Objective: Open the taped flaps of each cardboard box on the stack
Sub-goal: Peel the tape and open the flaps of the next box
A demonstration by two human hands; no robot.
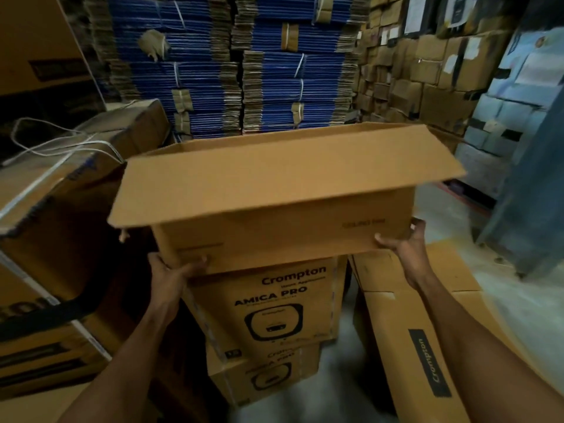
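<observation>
Top box (283,236), flaps open, lay mid-frame with its long axis left to right; left hand (174,271) and right hand (403,244) gripped its lower corners.

A dimly lit storeroom is dominated by bundles of flattened blue cartons (232,65), tied with white string and stacked high at the back. To the right of the bundles, brown boxes (427,65) are piled into a wall, with papers (416,10) pinned near the top. A large strapped carton (61,209) is seen to their left, and pale grey floor (442,209) lower right.
</observation>
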